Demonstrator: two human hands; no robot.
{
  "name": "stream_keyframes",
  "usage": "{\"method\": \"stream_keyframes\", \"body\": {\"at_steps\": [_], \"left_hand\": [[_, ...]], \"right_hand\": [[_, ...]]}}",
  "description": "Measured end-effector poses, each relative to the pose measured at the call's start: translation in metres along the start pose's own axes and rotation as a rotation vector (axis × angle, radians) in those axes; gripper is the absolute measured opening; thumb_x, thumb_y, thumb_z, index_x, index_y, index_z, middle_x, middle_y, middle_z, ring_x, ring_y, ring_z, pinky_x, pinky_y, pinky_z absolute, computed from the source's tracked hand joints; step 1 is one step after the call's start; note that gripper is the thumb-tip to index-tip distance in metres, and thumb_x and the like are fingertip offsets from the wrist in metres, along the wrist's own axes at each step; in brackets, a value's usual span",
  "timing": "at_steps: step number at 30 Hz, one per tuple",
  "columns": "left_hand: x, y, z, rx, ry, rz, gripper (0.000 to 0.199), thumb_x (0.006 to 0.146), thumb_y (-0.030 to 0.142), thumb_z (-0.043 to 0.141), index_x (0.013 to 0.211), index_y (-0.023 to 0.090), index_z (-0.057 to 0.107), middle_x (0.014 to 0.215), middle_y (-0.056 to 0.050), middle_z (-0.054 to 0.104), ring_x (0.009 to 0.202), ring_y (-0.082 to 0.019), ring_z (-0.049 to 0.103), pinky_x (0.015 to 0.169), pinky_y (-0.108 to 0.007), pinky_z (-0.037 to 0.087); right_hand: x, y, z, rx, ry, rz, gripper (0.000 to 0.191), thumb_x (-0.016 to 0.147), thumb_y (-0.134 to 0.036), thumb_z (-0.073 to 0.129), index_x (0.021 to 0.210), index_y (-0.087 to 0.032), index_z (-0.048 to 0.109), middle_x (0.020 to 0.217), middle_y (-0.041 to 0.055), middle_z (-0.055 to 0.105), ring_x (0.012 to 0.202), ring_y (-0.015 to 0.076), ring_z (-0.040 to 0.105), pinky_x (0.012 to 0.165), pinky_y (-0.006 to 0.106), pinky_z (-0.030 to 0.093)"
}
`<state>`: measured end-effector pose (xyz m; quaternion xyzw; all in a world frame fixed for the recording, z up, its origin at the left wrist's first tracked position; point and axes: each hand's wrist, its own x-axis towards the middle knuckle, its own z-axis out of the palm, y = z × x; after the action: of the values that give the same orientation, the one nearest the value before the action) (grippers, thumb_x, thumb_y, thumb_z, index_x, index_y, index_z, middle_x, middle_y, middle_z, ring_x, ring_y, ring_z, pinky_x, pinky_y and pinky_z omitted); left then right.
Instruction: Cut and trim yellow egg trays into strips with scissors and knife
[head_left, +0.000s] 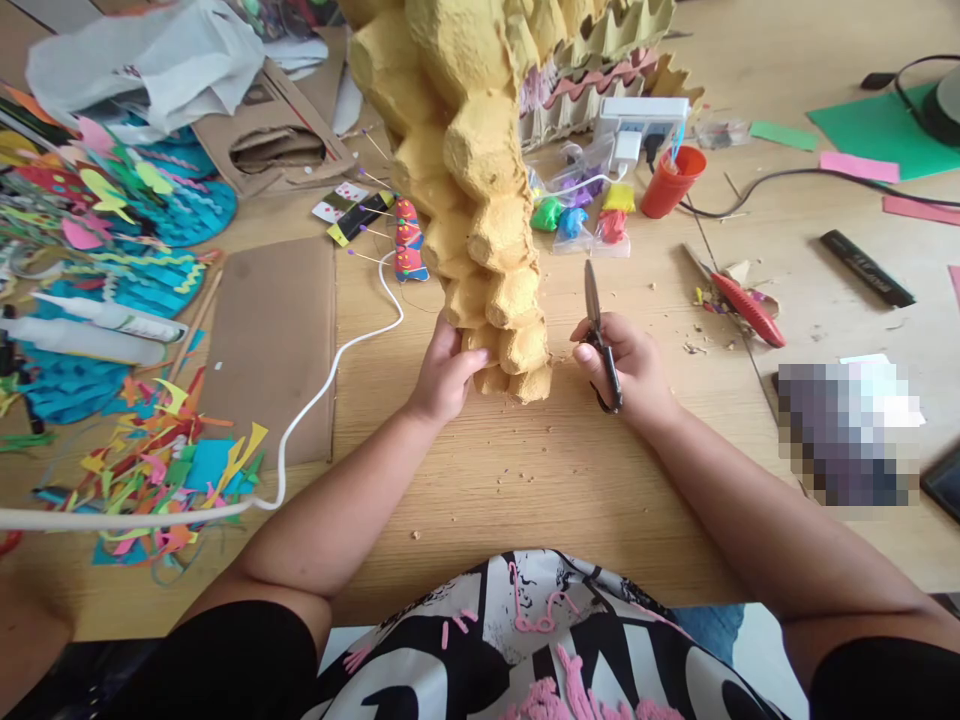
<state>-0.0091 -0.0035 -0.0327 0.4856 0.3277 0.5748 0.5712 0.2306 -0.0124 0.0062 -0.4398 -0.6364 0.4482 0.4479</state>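
A tall yellow-painted egg-carton piece [480, 200] stands on end on the wooden table [525, 480], rising out of the top of the view. My left hand [444, 372] grips its lower left edge near the base. My right hand [630, 365] is just right of the base and holds black-handled scissors [600, 330], blades closed and pointing away from me. The scissors do not touch the carton.
Colourful paper scraps [165, 470], glue bottles [97, 325] and blue craft pieces [150, 280] fill the left side. A white cable [330, 370] crosses a cardboard sheet [274, 340]. A red cup [671, 180], power strip [641, 120], red cutter [750, 310] and black ruler [866, 268] lie right.
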Motion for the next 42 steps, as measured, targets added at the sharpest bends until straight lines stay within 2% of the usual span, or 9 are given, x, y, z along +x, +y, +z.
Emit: {"method": "stream_keyframes", "body": {"at_steps": [4, 8, 13, 20, 23, 30, 35, 39, 42], "left_hand": [[0.0, -0.001, -0.002, 0.044, -0.045, -0.021, 0.051, 0.078, 0.028, 0.071, 0.127, 0.033, 0.061, 0.129, -0.003, 0.064, 0.125, -0.025, 0.057, 0.114, -0.048, 0.045], [-0.001, 0.0, 0.0, 0.087, -0.075, -0.053, 0.049, 0.077, 0.03, 0.074, 0.124, 0.03, 0.06, 0.119, -0.003, 0.066, 0.114, -0.023, 0.061, 0.102, -0.044, 0.051], [-0.002, 0.004, 0.003, 0.167, -0.096, -0.052, 0.048, 0.077, 0.035, 0.077, 0.12, 0.028, 0.06, 0.115, -0.003, 0.066, 0.108, -0.022, 0.061, 0.094, -0.038, 0.051], [-0.003, 0.006, 0.005, 0.219, -0.156, -0.03, 0.045, 0.077, 0.032, 0.078, 0.117, 0.025, 0.059, 0.109, -0.003, 0.065, 0.099, -0.019, 0.06, 0.086, -0.034, 0.05], [-0.003, 0.007, 0.005, 0.23, -0.145, -0.041, 0.044, 0.077, 0.029, 0.077, 0.116, 0.025, 0.06, 0.108, -0.003, 0.065, 0.097, -0.019, 0.06, 0.084, -0.034, 0.051], [-0.001, 0.006, 0.004, 0.172, -0.106, -0.073, 0.046, 0.075, 0.029, 0.075, 0.119, 0.027, 0.062, 0.113, -0.003, 0.066, 0.106, -0.022, 0.062, 0.093, -0.039, 0.052], [0.0, 0.005, 0.002, 0.103, -0.088, -0.119, 0.04, 0.078, 0.031, 0.072, 0.117, 0.028, 0.062, 0.113, -0.003, 0.066, 0.107, -0.022, 0.062, 0.094, -0.04, 0.051], [0.0, 0.005, 0.003, 0.121, -0.1, -0.117, 0.048, 0.076, 0.032, 0.076, 0.122, 0.028, 0.062, 0.115, -0.003, 0.066, 0.111, -0.023, 0.061, 0.097, -0.038, 0.051], [-0.001, 0.005, 0.003, 0.148, -0.118, -0.1, 0.052, 0.076, 0.034, 0.078, 0.125, 0.027, 0.061, 0.118, -0.003, 0.066, 0.112, -0.023, 0.061, 0.096, -0.037, 0.051]], "right_hand": [[0.004, 0.005, 0.004, 0.173, 0.057, 0.067, 0.052, 0.074, -0.061, 0.084, 0.099, -0.027, 0.054, 0.071, -0.0053, 0.056, 0.059, 0.0115, 0.049, 0.053, 0.028, 0.042], [0.01, 0.011, 0.006, 0.294, 0.142, 0.021, 0.054, 0.075, -0.051, 0.086, 0.105, -0.031, 0.046, 0.083, -0.0036, 0.065, 0.067, 0.0137, 0.059, 0.063, 0.03, 0.052], [0.011, 0.017, 0.004, 0.34, 0.089, 0.059, 0.055, 0.077, -0.054, 0.084, 0.108, -0.032, 0.044, 0.097, -0.0009, 0.067, 0.073, 0.0146, 0.063, 0.066, 0.034, 0.057], [0.01, 0.017, 0.005, 0.372, 0.038, 0.044, 0.052, 0.077, -0.049, 0.084, 0.106, -0.032, 0.044, 0.078, -0.0063, 0.059, 0.064, 0.0143, 0.058, 0.062, 0.034, 0.054], [0.01, 0.015, 0.005, 0.385, 0.033, 0.037, 0.051, 0.077, -0.046, 0.084, 0.106, -0.032, 0.045, 0.077, -0.0067, 0.059, 0.064, 0.0142, 0.058, 0.062, 0.034, 0.053], [0.009, 0.01, 0.005, 0.301, 0.086, 0.062, 0.046, 0.077, -0.041, 0.082, 0.106, -0.03, 0.047, 0.084, -0.0039, 0.065, 0.071, 0.0136, 0.061, 0.067, 0.032, 0.053], [0.007, 0.008, 0.006, 0.218, 0.057, 0.046, 0.042, 0.08, -0.04, 0.08, 0.106, -0.029, 0.05, 0.087, -0.0019, 0.067, 0.075, 0.0142, 0.064, 0.069, 0.032, 0.054], [0.005, 0.006, 0.007, 0.264, 0.066, 0.011, 0.043, 0.079, -0.038, 0.082, 0.106, -0.029, 0.05, 0.091, -0.0015, 0.068, 0.082, 0.0149, 0.066, 0.075, 0.033, 0.056], [0.004, 0.004, 0.008, 0.254, 0.091, 0.008, 0.041, 0.08, -0.04, 0.082, 0.104, -0.029, 0.05, 0.09, -0.0015, 0.067, 0.079, 0.0148, 0.065, 0.072, 0.033, 0.055]]}}
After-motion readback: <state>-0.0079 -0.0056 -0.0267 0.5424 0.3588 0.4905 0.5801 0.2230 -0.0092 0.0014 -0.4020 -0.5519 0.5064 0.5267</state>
